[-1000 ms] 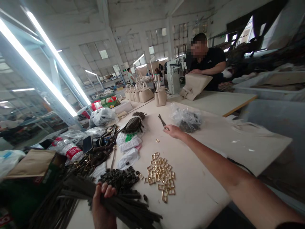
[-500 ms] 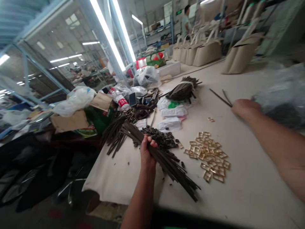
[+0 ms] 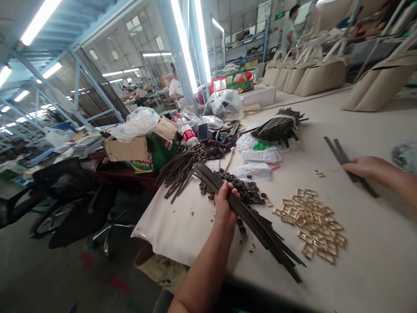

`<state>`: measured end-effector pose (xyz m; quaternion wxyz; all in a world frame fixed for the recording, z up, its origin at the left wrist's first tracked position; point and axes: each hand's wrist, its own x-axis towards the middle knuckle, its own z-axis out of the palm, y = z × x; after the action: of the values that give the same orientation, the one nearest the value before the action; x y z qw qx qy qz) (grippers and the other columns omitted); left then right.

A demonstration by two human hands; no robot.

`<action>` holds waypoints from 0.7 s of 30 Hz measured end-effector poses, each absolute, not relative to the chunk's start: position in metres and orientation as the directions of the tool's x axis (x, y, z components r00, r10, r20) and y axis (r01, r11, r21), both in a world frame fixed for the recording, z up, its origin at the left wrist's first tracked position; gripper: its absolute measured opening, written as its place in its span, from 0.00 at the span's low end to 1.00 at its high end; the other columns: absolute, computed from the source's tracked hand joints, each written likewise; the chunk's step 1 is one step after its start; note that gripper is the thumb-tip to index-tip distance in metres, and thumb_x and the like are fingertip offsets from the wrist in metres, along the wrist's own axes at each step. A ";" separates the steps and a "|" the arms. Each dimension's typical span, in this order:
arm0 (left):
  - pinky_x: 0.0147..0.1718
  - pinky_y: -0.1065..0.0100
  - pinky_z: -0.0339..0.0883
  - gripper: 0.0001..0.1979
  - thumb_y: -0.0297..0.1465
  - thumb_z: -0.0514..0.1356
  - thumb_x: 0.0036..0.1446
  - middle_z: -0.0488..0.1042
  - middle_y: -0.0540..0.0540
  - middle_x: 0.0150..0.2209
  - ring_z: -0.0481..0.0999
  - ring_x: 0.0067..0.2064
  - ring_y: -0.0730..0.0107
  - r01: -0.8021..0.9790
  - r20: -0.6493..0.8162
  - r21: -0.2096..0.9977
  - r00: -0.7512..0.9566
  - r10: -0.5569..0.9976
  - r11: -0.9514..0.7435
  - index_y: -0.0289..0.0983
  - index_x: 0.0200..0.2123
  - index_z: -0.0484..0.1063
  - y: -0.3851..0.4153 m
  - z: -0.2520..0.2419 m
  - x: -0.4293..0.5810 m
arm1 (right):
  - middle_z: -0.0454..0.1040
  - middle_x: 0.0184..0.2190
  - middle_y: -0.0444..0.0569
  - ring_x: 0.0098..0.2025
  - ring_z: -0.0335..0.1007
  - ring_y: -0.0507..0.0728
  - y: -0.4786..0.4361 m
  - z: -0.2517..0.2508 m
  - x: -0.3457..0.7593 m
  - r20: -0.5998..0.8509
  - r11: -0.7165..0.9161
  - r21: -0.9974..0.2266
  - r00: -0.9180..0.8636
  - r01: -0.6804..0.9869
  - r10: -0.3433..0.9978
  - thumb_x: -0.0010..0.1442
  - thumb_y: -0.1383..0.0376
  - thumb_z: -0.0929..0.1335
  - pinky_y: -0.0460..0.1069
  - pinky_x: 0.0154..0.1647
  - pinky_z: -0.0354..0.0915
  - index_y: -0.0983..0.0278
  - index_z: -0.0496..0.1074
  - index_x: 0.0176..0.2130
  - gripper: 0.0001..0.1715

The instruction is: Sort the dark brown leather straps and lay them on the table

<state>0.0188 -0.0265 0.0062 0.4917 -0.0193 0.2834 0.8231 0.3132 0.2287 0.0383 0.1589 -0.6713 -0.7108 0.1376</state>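
My left hand (image 3: 225, 202) is closed around a thick bundle of dark brown straps (image 3: 260, 226), held slantwise over the near part of the table. At the right, my right hand (image 3: 366, 168) grips a couple of loose dark straps (image 3: 340, 152) just above the tabletop. Between the hands lies a pile of gold rectangular buckles (image 3: 317, 221), with a few more buckles (image 3: 319, 174) apart from it. Behind my left hand is a heap of small dark loops (image 3: 247, 189), partly hidden by the bundle. More straps (image 3: 177, 169) hang at the table's left edge.
A tied strap bundle (image 3: 278, 126) rests on white plastic packets (image 3: 257, 171) further back. A bottle (image 3: 185, 130), a phone (image 3: 203, 132) and a green carton (image 3: 159, 150) crowd the left. Beige handbags (image 3: 321, 78) line the back. A black chair (image 3: 81, 204) stands left of the table.
The view has turned left, so things sit further right. My right hand has come nearer the bundle with its straps, which now show on both sides of it. My left hand keeps its grip.
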 end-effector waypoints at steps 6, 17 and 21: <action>0.24 0.78 0.69 0.04 0.25 0.63 0.56 0.75 0.49 0.28 0.78 0.27 0.77 -0.845 -0.451 0.432 -0.506 0.735 -0.316 0.31 0.30 0.71 -0.026 0.010 0.022 | 0.77 0.30 0.53 0.28 0.70 0.54 0.127 0.053 0.249 -0.179 0.144 -0.768 -0.425 0.624 0.887 0.62 0.70 0.63 0.50 0.33 0.63 0.70 0.76 0.43 0.15; 0.36 0.69 0.75 0.10 0.30 0.59 0.60 0.80 0.41 0.31 0.81 0.31 0.69 -0.776 -0.298 0.546 -0.532 0.792 -0.315 0.29 0.39 0.76 -0.033 0.007 0.031 | 0.73 0.31 0.48 0.33 0.68 0.58 0.007 0.035 0.197 -0.165 0.517 -0.691 -0.806 0.506 0.568 0.53 0.67 0.62 0.49 0.34 0.61 0.64 0.70 0.34 0.09; 0.35 0.72 0.74 0.07 0.29 0.64 0.56 0.79 0.45 0.34 0.79 0.31 0.74 -0.769 -0.279 0.539 -0.548 0.788 -0.344 0.32 0.38 0.74 -0.033 0.008 0.032 | 0.73 0.30 0.48 0.33 0.69 0.57 -0.003 0.040 0.202 -0.152 0.560 -0.639 -0.800 0.528 0.580 0.52 0.70 0.62 0.49 0.33 0.60 0.64 0.69 0.32 0.07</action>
<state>0.0323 -0.0328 0.0078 0.4750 0.0153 0.3203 0.8195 0.2022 -0.0029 0.0403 0.0378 -0.3139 -0.8823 0.3486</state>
